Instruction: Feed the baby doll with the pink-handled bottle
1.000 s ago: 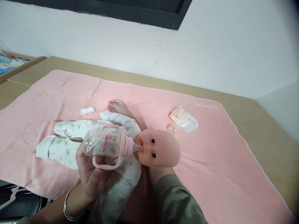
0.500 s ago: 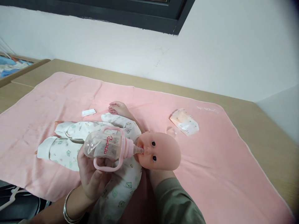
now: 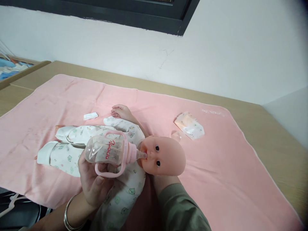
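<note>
A baby doll (image 3: 166, 156) in a white printed romper lies on its back on a pink blanket (image 3: 216, 160), head to the right. My left hand (image 3: 92, 181), with a silver bangle at the wrist, grips a clear feeding bottle (image 3: 108, 151) with pink handles and holds its teat against the doll's mouth. My right hand is hidden under the doll's head; only its wrist and olive-green sleeve (image 3: 179, 208) show below the head.
A small plastic packet (image 3: 190, 126) and a clear cap (image 3: 176, 135) lie on the blanket right of the doll. A white wrapper (image 3: 90, 115) lies above the doll's legs. The blanket covers a tan table (image 3: 271, 134) against a white wall. A wooden tray (image 3: 14, 69) sits far left.
Nearly nothing has moved: the bottle stays at the doll's mouth and both hands keep their hold. Only the view has shifted slightly.
</note>
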{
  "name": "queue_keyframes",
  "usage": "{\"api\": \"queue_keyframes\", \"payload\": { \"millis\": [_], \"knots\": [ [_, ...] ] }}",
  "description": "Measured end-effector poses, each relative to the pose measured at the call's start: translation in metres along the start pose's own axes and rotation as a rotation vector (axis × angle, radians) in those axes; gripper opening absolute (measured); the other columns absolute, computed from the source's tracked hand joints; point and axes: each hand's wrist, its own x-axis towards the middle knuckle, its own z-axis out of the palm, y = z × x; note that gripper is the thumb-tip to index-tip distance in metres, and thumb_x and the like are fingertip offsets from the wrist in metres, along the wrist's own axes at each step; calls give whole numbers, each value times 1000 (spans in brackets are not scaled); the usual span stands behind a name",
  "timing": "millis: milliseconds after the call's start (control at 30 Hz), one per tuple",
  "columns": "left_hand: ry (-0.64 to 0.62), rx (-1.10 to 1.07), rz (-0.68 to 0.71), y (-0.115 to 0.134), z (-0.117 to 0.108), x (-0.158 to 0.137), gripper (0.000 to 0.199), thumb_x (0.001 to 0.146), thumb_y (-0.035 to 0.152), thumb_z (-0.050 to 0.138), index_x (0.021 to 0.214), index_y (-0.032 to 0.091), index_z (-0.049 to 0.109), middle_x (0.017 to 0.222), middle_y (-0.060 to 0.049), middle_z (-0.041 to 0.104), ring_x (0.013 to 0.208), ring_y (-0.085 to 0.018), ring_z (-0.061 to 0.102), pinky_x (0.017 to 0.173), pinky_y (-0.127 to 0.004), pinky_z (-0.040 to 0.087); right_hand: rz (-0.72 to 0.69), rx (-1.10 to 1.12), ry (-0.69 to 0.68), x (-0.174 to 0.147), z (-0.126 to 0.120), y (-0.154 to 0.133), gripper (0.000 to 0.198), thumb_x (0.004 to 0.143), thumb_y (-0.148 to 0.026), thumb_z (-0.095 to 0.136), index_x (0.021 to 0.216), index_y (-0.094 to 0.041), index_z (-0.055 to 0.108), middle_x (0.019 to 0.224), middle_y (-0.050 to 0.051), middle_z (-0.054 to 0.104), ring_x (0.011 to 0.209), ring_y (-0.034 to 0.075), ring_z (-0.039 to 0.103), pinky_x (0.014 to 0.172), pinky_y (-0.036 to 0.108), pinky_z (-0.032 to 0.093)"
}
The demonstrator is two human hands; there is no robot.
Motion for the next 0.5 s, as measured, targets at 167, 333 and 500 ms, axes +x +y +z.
{"api": "queue_keyframes", "payload": {
  "millis": [167,333,500],
  "knots": [
    [-19,4,-1,1,1,-1,66,70,58,95,128,33,74,108,-8,77,82,-25,73,64,-33,69,0,10,52,1,5,6,34,76,-55,60,66,-23,54,72,-1,49,106,15,50,101,41,42],
    [-4,0,14,1,4,1,67,69,55,97,127,30,76,109,-8,76,85,-25,73,69,-33,70,-14,83,11,2,5,17,33,74,-51,66,62,-25,49,68,1,43,108,20,54,93,40,48],
    [-18,-19,23,1,4,1,64,70,54,97,125,29,76,106,-8,77,84,-25,73,71,-33,71,7,95,-63,3,8,21,29,79,-52,63,71,-25,57,79,4,53,120,24,57,87,40,53]
  ]
}}
